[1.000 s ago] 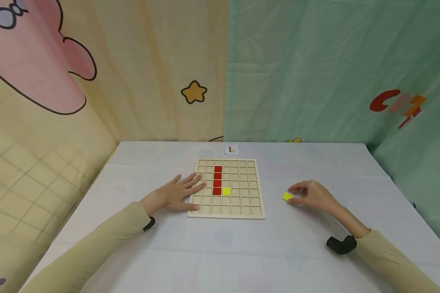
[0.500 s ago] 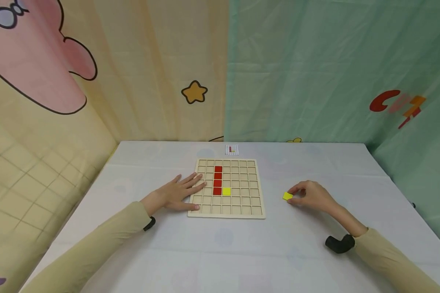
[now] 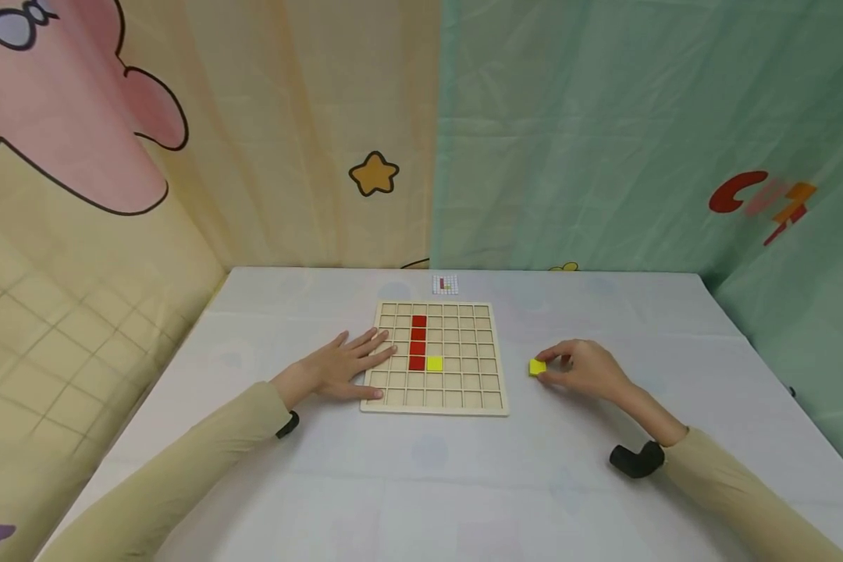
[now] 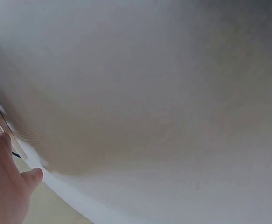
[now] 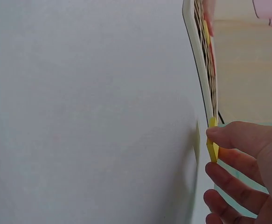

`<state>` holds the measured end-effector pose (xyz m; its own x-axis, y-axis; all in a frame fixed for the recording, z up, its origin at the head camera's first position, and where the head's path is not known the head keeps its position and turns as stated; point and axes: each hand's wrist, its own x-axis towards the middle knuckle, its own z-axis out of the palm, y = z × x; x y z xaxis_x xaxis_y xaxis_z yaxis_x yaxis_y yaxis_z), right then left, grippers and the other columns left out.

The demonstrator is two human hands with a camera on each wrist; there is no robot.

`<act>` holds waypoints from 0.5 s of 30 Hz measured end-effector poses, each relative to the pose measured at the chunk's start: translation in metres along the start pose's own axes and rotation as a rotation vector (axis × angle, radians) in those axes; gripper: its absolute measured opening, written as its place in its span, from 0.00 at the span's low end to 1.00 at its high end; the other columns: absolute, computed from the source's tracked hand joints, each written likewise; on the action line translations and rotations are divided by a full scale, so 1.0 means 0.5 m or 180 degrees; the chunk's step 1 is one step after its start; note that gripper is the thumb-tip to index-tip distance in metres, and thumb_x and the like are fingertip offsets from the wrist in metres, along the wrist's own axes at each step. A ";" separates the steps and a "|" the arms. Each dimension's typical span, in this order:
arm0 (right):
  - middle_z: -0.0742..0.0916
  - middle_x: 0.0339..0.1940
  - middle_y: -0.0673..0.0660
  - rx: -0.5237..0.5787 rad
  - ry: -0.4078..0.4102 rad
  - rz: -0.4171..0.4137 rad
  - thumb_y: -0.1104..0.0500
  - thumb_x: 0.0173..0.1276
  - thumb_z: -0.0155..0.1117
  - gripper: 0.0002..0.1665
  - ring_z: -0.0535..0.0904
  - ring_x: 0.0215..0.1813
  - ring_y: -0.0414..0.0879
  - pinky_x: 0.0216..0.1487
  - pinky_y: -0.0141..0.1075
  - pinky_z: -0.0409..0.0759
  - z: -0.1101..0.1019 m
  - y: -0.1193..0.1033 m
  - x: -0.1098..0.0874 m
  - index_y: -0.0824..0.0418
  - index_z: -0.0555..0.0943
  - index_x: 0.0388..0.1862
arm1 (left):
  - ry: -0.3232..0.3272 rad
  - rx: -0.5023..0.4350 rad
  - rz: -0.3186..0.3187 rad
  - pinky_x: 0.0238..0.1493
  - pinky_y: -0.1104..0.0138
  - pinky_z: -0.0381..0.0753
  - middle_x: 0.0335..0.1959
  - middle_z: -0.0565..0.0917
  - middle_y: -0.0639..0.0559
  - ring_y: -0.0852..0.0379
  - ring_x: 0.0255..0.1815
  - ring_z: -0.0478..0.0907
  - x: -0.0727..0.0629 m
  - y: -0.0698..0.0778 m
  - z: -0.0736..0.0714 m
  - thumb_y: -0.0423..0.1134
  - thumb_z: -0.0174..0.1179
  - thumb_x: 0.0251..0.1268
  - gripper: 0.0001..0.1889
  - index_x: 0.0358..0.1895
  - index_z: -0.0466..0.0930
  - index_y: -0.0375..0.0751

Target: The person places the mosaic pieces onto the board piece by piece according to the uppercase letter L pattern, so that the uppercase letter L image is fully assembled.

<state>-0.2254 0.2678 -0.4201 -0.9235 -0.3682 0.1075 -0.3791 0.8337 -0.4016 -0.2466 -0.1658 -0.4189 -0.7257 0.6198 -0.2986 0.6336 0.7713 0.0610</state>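
Note:
A pale wooden grid board [image 3: 464, 382] lies mid-table in the head view. Several red squares [image 3: 417, 334] fill part of one column, and a yellow square [image 3: 434, 364] sits in the cell right of the lowest red one. My left hand [image 3: 340, 368] rests with spread fingers on the board's left edge. To the right of the board, my right hand [image 3: 585, 368] pinches a yellow square tile [image 3: 537, 368] between thumb and index finger. The right wrist view shows this held tile [image 5: 212, 147] tilted on edge, apart from the tabletop, the other fingers loosely bent.
A small card [image 3: 446, 285] printed with a grid and coloured squares lies behind the board. White cloth covers the table [image 3: 421, 492]. Patterned curtains [image 3: 576, 133] stand along its back and sides.
My right hand has lifted the yellow tile and moved it slightly left, towards the board. The left hand has stayed on the board's edge.

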 end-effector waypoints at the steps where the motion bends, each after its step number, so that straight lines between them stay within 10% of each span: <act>1: 0.89 0.38 0.51 0.0014 0.0007 -0.0014 0.54 0.54 0.74 0.15 0.76 0.31 0.38 0.30 0.30 0.73 0.001 -0.004 0.003 0.56 0.88 0.42 | -0.0004 0.0005 0.0000 0.74 0.40 0.40 0.80 0.37 0.52 0.48 0.81 0.33 0.001 0.000 0.000 0.73 0.42 0.64 0.44 0.78 0.40 0.60; 15: 0.90 0.37 0.52 0.0189 0.0144 -0.0149 0.54 0.54 0.74 0.15 0.75 0.31 0.40 0.24 0.29 0.70 0.015 -0.072 0.049 0.57 0.88 0.40 | 0.0030 -0.0002 0.0049 0.74 0.39 0.41 0.80 0.39 0.51 0.46 0.81 0.35 -0.002 0.000 -0.005 0.72 0.43 0.64 0.44 0.78 0.42 0.58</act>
<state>-0.2339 0.2258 -0.4099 -0.9071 -0.3860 0.1678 -0.4189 0.7896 -0.4483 -0.2463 -0.1660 -0.4163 -0.7184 0.6330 -0.2885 0.6446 0.7617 0.0661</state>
